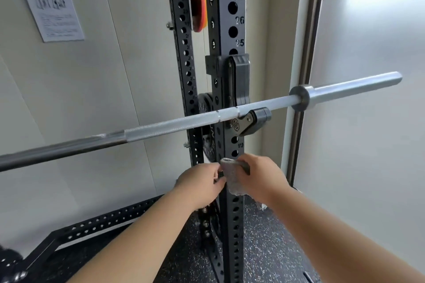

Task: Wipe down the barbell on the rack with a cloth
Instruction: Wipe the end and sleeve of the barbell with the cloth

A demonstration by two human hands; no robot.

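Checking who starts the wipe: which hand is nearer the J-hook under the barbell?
Right. The right hand is almost straight below the J-hook; the left hand is below it and off to the left.

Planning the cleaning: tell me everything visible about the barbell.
The barbell is a long silvery metal bar resting on the rack's hook. Its shaft is rough-textured, with a darker smooth stretch at left; a collar and thicker bare sleeve end it at right. The cloth is held below, not touching it.
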